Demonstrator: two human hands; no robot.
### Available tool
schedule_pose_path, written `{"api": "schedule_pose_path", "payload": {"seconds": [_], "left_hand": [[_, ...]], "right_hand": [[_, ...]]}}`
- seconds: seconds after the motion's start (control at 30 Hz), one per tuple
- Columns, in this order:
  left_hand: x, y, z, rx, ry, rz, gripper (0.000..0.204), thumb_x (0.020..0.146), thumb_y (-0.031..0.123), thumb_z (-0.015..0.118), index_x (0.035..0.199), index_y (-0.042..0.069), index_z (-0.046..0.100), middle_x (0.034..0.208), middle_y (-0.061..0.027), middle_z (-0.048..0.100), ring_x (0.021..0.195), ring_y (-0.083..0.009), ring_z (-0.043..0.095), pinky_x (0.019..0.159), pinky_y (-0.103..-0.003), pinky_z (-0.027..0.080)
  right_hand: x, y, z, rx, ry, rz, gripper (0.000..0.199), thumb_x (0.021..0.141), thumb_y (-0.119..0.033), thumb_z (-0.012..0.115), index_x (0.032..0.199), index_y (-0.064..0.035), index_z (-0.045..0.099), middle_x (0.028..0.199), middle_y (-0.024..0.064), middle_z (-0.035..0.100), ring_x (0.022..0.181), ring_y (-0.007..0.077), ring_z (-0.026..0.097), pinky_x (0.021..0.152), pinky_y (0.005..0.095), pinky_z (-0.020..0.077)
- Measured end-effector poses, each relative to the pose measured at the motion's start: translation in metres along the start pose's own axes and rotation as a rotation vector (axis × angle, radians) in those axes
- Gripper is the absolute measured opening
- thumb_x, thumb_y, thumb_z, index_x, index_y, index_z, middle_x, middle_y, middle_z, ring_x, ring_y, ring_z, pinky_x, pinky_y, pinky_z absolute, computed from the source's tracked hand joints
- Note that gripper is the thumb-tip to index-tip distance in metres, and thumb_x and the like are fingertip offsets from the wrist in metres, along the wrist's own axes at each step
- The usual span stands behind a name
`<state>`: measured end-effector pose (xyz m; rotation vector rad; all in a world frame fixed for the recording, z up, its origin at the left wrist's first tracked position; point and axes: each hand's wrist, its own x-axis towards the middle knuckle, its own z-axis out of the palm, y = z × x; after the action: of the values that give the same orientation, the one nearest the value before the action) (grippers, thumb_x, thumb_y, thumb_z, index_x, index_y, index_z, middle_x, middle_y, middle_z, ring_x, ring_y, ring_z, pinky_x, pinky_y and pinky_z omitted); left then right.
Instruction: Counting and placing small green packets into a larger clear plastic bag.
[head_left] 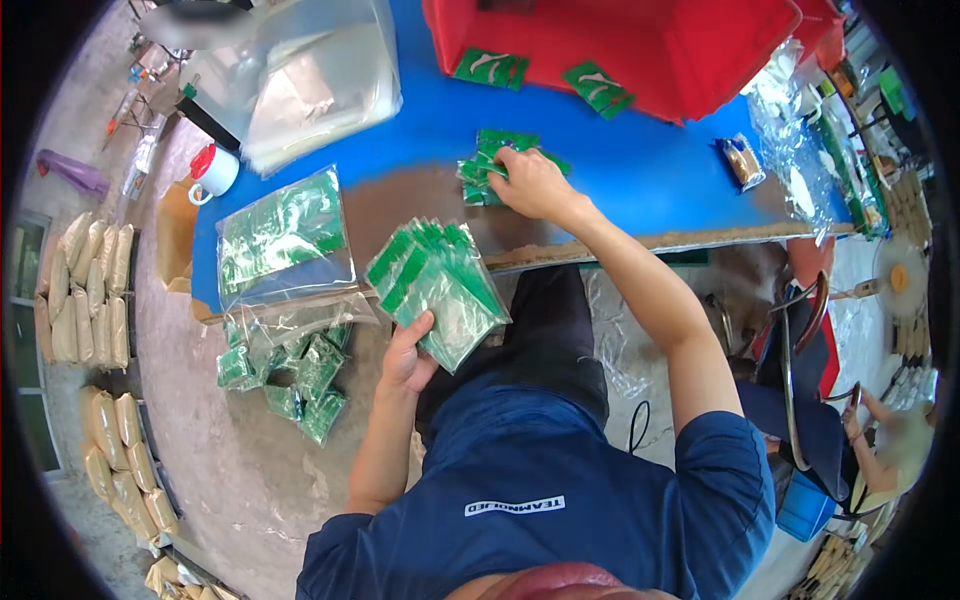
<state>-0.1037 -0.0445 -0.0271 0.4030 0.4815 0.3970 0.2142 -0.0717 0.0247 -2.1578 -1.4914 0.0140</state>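
Observation:
My left hand (410, 362) grips a fanned stack of green-and-clear plastic packets (438, 285), its thumb on top, just off the table's front edge. Over a small pile of green packets (508, 143) on the blue table (420, 140), my right hand (533, 186) has its fingers bent and pinched at a packet. Whether it lifts one or only presses on it, I cannot tell. Left of the stack lies a large clear bag (280, 235) filled with green packets. Two more green packets, one a flat packet (491, 68) and one a tilted packet (598, 88), lie by the red bin.
A red bin (600, 50) stands at the back, with clear plastic sheets (325, 95) at back left. A mug with a red top (213, 172) sits near the left edge. Bagged green packets (300, 375) hang or lie below the table. A small snack packet (741, 163) is at right.

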Motion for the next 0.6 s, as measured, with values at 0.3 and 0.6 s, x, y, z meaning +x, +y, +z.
{"api": "schedule_pose_path", "payload": {"seconds": [0.3,0.6], "left_hand": [[-0.011,-0.012,-0.001,-0.075,-0.033,0.061,0.057,0.087,0.009,0.07,0.138,0.003,0.045,0.132,-0.0116,0.058,0.121,-0.0286,0.058,0.104,-0.046,0.047],[0.014,-0.015,-0.01,-0.152,-0.101,0.086,0.053,0.087,0.012,0.072,0.135,0.003,0.05,0.127,-0.0125,0.062,0.116,-0.0272,0.061,0.102,-0.045,0.048]], "right_hand": [[-0.017,-0.026,-0.04,0.19,0.598,-0.029,0.015,0.093,-0.01,0.06,0.105,-0.002,0.067,0.091,0.0157,0.065,0.076,0.0295,0.062,0.071,0.0387,0.0502],[-0.112,-0.094,0.016,1.355,-0.022,0.43,0.008,0.095,-0.009,0.064,0.096,-0.0027,0.06,0.085,-0.0033,0.06,0.08,0.0033,0.052,0.073,0.0211,0.0433]]}}
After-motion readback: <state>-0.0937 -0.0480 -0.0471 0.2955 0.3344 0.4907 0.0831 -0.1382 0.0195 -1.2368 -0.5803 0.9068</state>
